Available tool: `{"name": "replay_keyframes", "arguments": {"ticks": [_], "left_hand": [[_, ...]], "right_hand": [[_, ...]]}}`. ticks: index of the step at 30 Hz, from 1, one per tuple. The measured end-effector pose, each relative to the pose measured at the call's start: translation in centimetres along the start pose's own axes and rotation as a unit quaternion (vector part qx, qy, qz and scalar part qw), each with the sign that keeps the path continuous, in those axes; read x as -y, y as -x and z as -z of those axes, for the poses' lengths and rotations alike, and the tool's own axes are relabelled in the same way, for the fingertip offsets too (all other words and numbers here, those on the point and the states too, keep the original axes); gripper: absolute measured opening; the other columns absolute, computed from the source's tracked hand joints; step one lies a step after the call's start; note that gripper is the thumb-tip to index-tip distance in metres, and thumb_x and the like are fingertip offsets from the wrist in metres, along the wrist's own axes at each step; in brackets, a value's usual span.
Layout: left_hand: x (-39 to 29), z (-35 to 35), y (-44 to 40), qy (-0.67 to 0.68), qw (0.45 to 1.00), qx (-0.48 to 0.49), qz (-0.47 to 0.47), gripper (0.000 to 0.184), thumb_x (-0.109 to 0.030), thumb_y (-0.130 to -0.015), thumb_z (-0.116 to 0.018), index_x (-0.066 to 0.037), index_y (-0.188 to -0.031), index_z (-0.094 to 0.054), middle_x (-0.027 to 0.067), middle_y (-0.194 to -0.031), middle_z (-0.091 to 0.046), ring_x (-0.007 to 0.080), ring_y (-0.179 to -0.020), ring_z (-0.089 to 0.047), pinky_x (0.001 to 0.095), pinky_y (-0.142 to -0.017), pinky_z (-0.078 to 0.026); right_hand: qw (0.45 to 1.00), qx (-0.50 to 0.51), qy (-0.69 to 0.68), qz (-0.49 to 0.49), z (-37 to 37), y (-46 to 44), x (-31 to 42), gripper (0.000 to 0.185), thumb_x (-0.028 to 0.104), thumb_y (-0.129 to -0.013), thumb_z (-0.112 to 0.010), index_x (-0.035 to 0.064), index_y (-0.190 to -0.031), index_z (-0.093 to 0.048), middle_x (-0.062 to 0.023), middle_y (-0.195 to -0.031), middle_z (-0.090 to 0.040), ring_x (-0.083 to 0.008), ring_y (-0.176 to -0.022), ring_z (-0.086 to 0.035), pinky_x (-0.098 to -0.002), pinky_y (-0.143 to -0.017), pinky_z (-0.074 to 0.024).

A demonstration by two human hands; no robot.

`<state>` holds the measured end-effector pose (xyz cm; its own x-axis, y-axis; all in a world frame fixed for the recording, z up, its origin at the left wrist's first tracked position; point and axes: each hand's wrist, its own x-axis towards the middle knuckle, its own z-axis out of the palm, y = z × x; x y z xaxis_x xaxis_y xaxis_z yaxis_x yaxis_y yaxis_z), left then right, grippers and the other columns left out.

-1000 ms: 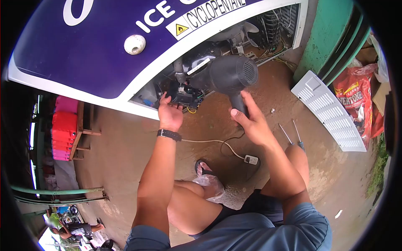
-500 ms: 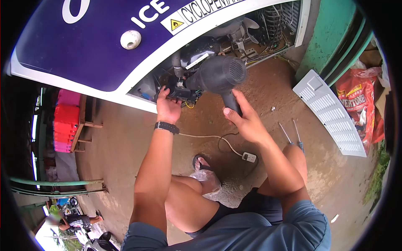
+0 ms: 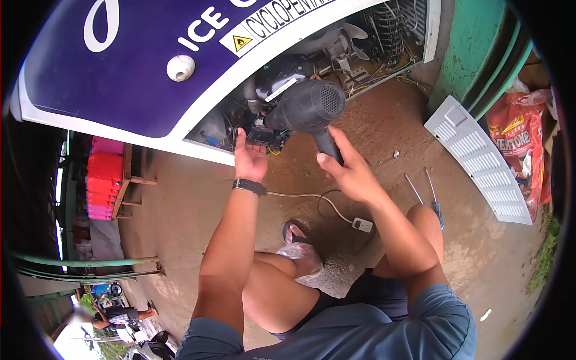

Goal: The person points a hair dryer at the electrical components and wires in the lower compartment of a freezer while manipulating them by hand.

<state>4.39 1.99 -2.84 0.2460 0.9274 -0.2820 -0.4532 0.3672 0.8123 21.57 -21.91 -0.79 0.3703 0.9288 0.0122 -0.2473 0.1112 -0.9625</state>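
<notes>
Brown concrete floor fills the middle of the head view, with a purple-and-white cabinet tilting across the upper left and a green post at the upper right. Along the cabinet's lower edge, top centre, I see an open bay with a dark compressor and a fan.

Just above the frame's centre, a dark hair dryer points leftward into that bay. Its handle sits in the person's right hand, fingers and thumb closed around it. Left of it, the left hand lies palm up, fingers partly curled at a black electrical part; whether they grip it or only touch it, I can't tell.

Below the hands, a pale cord runs to a white socket. Two screwdrivers lie near the person's knee, right of centre. Farther right, a slotted grey panel leans near a red bag. At lower left, another person shows in the distance.
</notes>
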Motion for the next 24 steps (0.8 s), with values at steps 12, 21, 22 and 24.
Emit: {"name": "replay_keyframes", "arguments": {"ticks": [12, 21, 22, 24], "left_hand": [[-0.8, 0.0, 0.4, -0.039, 0.998, 0.005, 0.050, 0.054, -0.054, -0.101, -0.065, -0.013, -0.136, -0.056, 0.0052, -0.135, -0.059, 0.0249, -0.127, -0.055, 0.0497, -0.117, -0.034], [-0.4, 0.5, -1.0, -0.054, 0.997, -0.005, 0.050, 0.069, -0.064, -0.104, -0.053, -0.009, -0.145, -0.049, 0.0103, -0.145, -0.054, 0.0286, -0.134, -0.051, 0.0499, -0.119, -0.034], [-0.4, 0.4, -1.1, -0.054, 0.997, -0.004, 0.051, 0.069, -0.064, -0.104, -0.053, -0.009, -0.145, -0.049, 0.0103, -0.145, -0.054, 0.0286, -0.134, -0.051, 0.0499, -0.119, -0.034], [-0.5, 0.2, -1.1, -0.070, 0.995, -0.025, 0.063, 0.076, -0.067, -0.103, -0.051, -0.009, -0.150, -0.046, 0.0117, -0.151, -0.051, 0.0299, -0.135, -0.051, 0.0505, -0.119, -0.035]], "right_hand": [[1.000, -0.002, 0.014, 0.016, -0.2, 0.0, 0.1, 0.064, 0.019, -0.104, -0.064, 0.0092, -0.160, -0.035, -0.0034, -0.107, -0.060, -0.0114, -0.089, -0.058, -0.0305, -0.077, -0.0521], [1.000, -0.012, -0.021, -0.009, -0.2, 0.4, 0.4, 0.060, 0.020, -0.104, -0.062, 0.0141, -0.159, -0.037, -0.0066, -0.111, -0.058, -0.0151, -0.086, -0.058, -0.0331, -0.079, -0.0507], [1.000, -0.011, -0.018, 0.000, -0.3, 0.4, 0.3, 0.060, 0.021, -0.104, -0.062, 0.0134, -0.159, -0.037, -0.0079, -0.114, -0.059, -0.0167, -0.091, -0.059, -0.0338, -0.083, -0.0507], [1.000, -0.010, -0.016, 0.008, -0.4, 0.3, -0.3, 0.060, 0.022, -0.104, -0.062, 0.0127, -0.159, -0.037, -0.0092, -0.118, -0.060, -0.0183, -0.096, -0.060, -0.0345, -0.086, -0.0507]]}}
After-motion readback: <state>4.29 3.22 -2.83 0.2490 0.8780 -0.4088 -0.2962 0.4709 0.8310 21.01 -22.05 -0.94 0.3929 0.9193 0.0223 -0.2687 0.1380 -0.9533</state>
